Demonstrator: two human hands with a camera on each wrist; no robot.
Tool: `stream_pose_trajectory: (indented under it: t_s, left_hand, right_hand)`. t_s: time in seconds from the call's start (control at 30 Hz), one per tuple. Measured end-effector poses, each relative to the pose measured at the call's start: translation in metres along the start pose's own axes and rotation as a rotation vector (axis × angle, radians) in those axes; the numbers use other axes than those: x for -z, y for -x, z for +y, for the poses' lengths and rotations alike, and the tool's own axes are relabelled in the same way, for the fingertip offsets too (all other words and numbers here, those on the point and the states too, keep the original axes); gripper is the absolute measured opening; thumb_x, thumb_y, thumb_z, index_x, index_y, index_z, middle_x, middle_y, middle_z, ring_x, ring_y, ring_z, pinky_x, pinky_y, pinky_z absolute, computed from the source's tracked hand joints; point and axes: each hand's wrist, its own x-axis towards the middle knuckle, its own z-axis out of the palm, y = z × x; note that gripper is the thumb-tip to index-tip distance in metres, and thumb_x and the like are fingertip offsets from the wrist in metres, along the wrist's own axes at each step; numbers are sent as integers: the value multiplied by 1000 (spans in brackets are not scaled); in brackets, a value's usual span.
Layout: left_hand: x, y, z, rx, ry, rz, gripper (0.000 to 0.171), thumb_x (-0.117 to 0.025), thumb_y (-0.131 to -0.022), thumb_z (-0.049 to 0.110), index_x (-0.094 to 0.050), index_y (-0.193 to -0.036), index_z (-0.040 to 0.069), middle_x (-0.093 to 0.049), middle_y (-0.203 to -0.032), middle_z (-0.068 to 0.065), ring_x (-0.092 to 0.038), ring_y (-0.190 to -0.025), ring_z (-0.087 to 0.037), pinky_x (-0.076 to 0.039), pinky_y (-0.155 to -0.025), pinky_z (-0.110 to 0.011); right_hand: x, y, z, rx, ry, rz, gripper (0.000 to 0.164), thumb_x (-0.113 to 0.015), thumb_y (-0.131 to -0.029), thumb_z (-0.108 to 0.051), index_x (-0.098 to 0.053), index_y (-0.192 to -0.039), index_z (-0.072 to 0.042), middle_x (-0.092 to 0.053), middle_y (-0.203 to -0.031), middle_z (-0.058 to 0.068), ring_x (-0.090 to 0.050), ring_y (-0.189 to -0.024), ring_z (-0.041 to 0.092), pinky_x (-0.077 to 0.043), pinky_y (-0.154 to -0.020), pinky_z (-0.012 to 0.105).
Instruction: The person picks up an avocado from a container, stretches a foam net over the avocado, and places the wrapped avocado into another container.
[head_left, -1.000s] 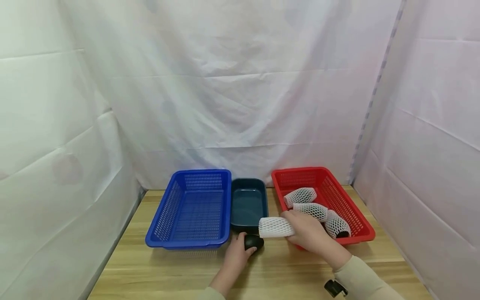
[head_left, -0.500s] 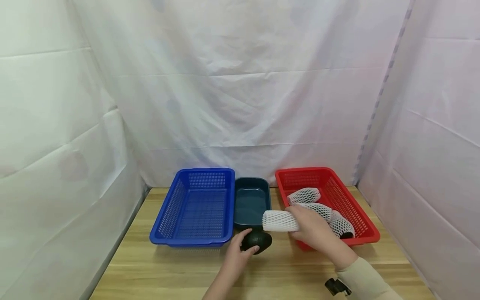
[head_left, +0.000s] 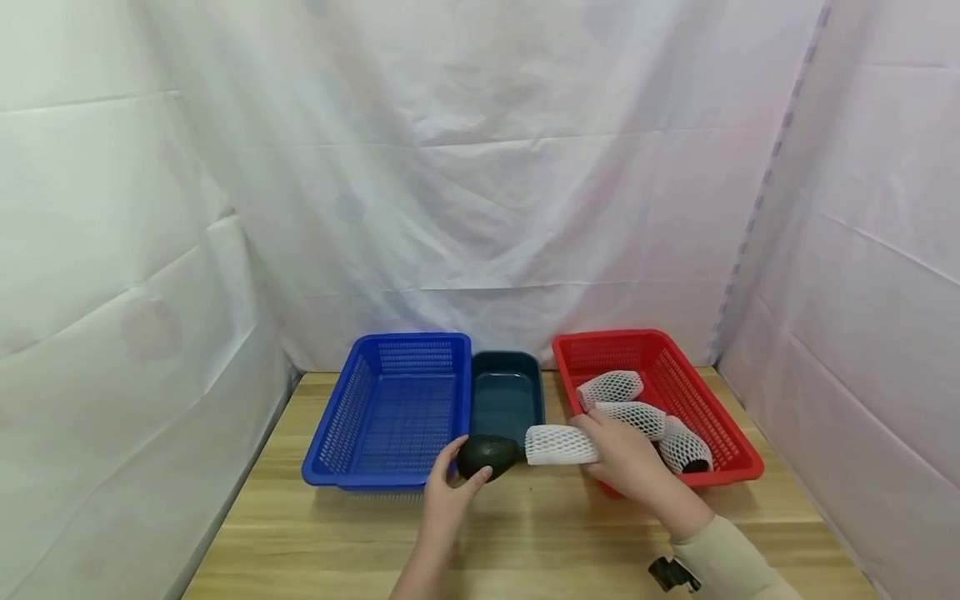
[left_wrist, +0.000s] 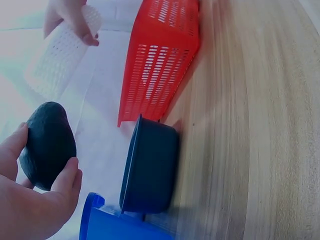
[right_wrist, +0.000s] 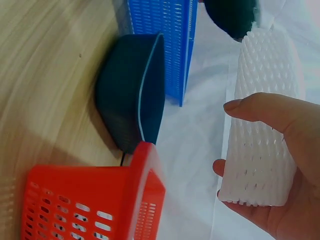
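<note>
In the head view my left hand [head_left: 447,492] holds a dark green avocado [head_left: 487,457] between thumb and fingers, raised above the table near the teal tray's front. The left wrist view shows the same avocado [left_wrist: 48,145] whole and bare. My right hand [head_left: 630,458] grips a white foam net sleeve [head_left: 558,445] lying sideways, its free end towards the avocado. From the right wrist, the thumb crosses the sleeve [right_wrist: 262,125], which looks flattened. The avocado's narrow end is close to the sleeve's mouth; whether they touch I cannot tell.
A blue basket [head_left: 315,467] stands on the left and a teal tray [head_left: 506,360] in the middle. The red basket [head_left: 738,442] on the right holds several netted items [head_left: 609,387], one showing a dark end. White cloth [head_left: 480,208] encloses the wooden table [head_left: 540,550].
My left hand has lifted the avocado off from near the tabletop and carried it up and slightly left. The right hand stays almost in place with the foam net sleeve.
</note>
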Motion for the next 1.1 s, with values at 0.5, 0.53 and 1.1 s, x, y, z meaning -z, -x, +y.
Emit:
stream_pose_trajectory:
  t_s: [0.5,0.53,1.1]
  left_hand:
    - [-1,7,8,14,8,-65,65,-83,-79,22,-54,-137,9,-47,-139,-19,-50,-124,-41,-37,-103,-56]
    - [-1,7,8,19,14,-67,66,-83,-79,22,-54,-137,9,-46,-141,-19,-49,-125,-42,-36,-103,-56]
    - [-14,6,9,-9,56,-108,65,-82,-79,14,-50,-135,5,-49,-138,-18,-50,-124,-34,-45,-99,-44]
  right_hand:
    - [-17,-8,-19,11,-33,-77,52,-89,-68,-19,-61,-112,-19,-57,-95,-7,-52,-77,11,-49,-69,31]
    - [-18,-8,-21,20,-39,-80,51,-88,-69,-20,-61,-112,-19,-57,-95,-7,-52,-78,11,-49,-69,31]
    - [-18,-13,-45,144,51,-37,62,-88,-68,-37,-61,-120,-16,-64,-106,1,-58,-92,18,-50,-78,40]
